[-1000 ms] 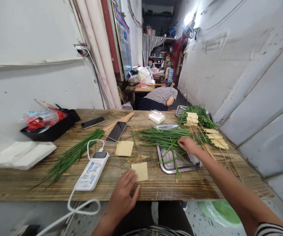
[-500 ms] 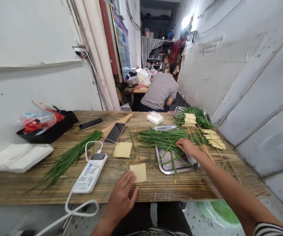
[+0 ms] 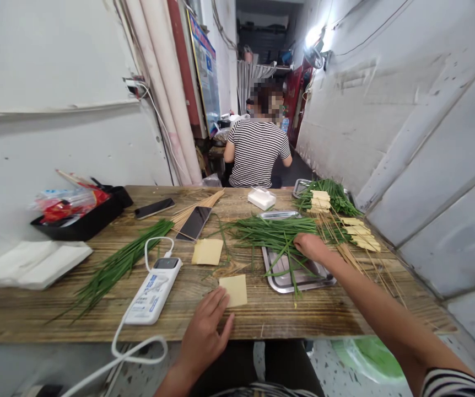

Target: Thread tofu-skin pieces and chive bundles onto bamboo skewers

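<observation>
My left hand [image 3: 208, 325] lies with its fingers stretched out, the tips touching the left edge of a square tofu sheet [image 3: 236, 290]. A second stack of tofu sheets [image 3: 207, 252] sits just beyond it. My right hand [image 3: 311, 246] reaches over the metal tray [image 3: 279, 285], fingers closed on strands of green chives [image 3: 276, 230]; the fingertips are partly hidden. The chives lie in a bundle across the tray, with some stems hanging over its near side. To the right are skewered tofu pieces [image 3: 360, 234] on thin wooden skewers [image 3: 347, 253].
At left lie another chive bundle [image 3: 125, 262], a white power bank [image 3: 155, 292] with a cable, two phones [image 3: 194, 223] and loose skewers [image 3: 204, 204]. A black box [image 3: 80, 215] and white paper [image 3: 34, 264] are further left. A person in stripes [image 3: 258, 151] sits beyond the table.
The person beyond the table has straightened up and shifted left from a bent posture. My hands have hardly moved.
</observation>
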Demonstrator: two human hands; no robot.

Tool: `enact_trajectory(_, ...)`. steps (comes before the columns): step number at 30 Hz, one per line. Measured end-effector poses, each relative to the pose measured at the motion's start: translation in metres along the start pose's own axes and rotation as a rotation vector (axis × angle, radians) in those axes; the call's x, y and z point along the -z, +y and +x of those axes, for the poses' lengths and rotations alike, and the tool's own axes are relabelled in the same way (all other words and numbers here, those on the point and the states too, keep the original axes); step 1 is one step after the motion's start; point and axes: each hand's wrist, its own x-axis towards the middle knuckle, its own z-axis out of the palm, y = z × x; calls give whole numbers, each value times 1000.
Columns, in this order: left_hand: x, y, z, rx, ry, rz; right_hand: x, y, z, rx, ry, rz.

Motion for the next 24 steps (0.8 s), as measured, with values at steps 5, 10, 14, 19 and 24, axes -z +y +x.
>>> enact_trajectory(5,1,0,0,1,-7,6,-2,6,-5,-63,92,156)
enact_trajectory(10,1,1,1,3,5,-4,-6,16,-14,-163,191,474)
enact_trajectory(14,1,1,0,3,11,3,-5,16,-24,-240,252,790)
enact_trajectory(19,0,0,0,-22,30,7,13,3,-39,-289,327,1066)
enact_trajectory(24,0,-2,1,-40,20,-11,45,-20,-103,-382,338,1329)
